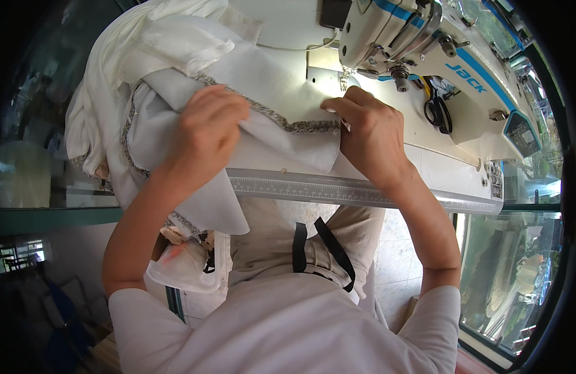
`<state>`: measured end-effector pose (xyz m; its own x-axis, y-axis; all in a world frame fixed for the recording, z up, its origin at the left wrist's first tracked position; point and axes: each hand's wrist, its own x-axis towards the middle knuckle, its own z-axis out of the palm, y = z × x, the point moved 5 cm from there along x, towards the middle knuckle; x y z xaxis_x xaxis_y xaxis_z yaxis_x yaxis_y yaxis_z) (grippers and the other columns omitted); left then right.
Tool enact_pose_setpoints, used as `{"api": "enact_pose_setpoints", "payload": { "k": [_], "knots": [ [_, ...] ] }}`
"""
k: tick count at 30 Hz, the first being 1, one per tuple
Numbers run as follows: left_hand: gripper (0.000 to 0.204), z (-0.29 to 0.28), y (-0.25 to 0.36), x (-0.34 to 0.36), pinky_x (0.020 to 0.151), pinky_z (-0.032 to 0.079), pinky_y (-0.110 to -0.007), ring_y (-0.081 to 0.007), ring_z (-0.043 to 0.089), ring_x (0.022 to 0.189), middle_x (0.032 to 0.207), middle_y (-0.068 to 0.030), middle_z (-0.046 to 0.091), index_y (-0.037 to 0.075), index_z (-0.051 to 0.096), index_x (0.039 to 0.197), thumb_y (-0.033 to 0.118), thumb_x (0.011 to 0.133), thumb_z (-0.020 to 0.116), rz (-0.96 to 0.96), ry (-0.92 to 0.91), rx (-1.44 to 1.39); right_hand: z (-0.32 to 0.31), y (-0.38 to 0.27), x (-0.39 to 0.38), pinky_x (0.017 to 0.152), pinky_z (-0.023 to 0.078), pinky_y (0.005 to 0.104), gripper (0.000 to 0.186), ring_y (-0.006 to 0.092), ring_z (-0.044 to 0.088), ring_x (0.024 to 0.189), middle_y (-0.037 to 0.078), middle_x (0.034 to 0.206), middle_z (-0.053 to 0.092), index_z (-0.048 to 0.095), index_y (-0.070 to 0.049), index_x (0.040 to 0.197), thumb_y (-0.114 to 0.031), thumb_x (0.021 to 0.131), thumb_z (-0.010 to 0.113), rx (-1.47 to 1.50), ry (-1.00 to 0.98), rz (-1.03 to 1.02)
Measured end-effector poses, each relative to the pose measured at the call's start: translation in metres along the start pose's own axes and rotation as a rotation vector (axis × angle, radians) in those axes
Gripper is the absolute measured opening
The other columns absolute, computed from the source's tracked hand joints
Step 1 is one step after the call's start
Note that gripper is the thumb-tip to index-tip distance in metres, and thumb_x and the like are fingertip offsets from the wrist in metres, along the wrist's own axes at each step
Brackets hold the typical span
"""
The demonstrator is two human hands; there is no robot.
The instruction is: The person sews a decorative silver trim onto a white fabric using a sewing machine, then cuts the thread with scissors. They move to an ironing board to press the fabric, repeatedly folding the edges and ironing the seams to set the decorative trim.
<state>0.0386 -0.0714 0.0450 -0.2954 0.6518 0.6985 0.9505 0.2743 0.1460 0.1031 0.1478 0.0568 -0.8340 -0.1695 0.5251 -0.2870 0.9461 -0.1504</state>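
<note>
White cloth bunched on worktop, 10 to 12 o'clock, part drooping over the front edge. Left hand at 10 on the cloth: fingers curled, motion-blurred, can't tell if they grip. Speckled trim along the cloth edge at 12, rippled. Needle area of sewing machine at 1, cloth just short of it. Right hand at 2: thumb and forefinger look pinched on the trim's end, no gap visible. Scissors beyond it. Advice: flatten ripple, light even tension between hands, support hanging weight, fingertips clear of needle.
</note>
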Motion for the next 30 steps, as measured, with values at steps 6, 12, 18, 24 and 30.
{"api": "enact_pose_setpoints", "payload": {
  "k": [6,12,18,24,30],
  "knots": [
    [0.011,-0.034,-0.022,0.046,0.063,0.051,-0.05,-0.0374,0.063,0.064,0.074,-0.0151,0.065,-0.002,0.061,0.093,-0.002,0.085,0.055,-0.497,0.002,-0.194,0.014,-0.009,-0.035,0.056,0.043,0.0298,0.016,0.0087,0.052,0.064,0.0,0.068,0.062,0.07,0.009,0.084,-0.007,0.085,0.07,1.326,-0.418,0.63],
    [0.025,0.063,-0.038,0.057,0.073,0.048,-0.052,-0.042,0.063,0.085,0.088,-0.0176,0.065,0.004,0.055,0.106,-0.001,0.081,0.054,-0.229,-0.301,0.223,0.024,0.016,-0.038,0.059,0.053,0.0449,0.023,0.0377,0.066,0.063,0.02,0.066,0.066,0.066,-0.001,0.065,-0.021,0.075,0.069,0.128,-0.247,0.404],
    [0.021,0.071,-0.029,0.056,0.096,0.043,-0.044,-0.033,0.06,0.105,0.105,-0.0122,0.065,0.003,0.06,0.105,0.004,0.085,0.064,-0.151,-0.29,0.133,0.023,0.022,-0.053,0.058,0.051,0.0444,0.017,0.0335,0.066,0.066,0.01,0.078,0.066,0.061,-0.005,0.078,-0.017,0.076,0.072,0.159,-0.096,0.374],
    [0.019,0.051,-0.019,0.07,0.093,0.044,-0.036,-0.0271,0.059,0.1,0.103,-0.0128,0.062,0.003,0.06,0.109,0.012,0.093,0.067,-0.308,-0.507,0.023,0.023,0.021,-0.055,0.063,0.053,0.0432,0.021,0.0316,0.067,0.077,0.01,0.085,0.068,0.064,-0.005,0.091,-0.018,0.078,0.075,0.205,-0.059,0.393],
    [0.018,0.025,-0.027,0.06,0.068,0.042,-0.037,-0.0253,0.048,0.071,0.083,-0.0131,0.059,0.001,0.052,0.105,0.017,0.102,0.059,-0.621,-0.655,-0.333,0.011,0.004,-0.052,0.067,0.053,0.0381,0.038,0.0278,0.067,0.086,0.014,0.091,0.071,0.062,0.001,0.114,-0.014,0.084,0.079,0.609,0.086,0.327]
  ]
}}
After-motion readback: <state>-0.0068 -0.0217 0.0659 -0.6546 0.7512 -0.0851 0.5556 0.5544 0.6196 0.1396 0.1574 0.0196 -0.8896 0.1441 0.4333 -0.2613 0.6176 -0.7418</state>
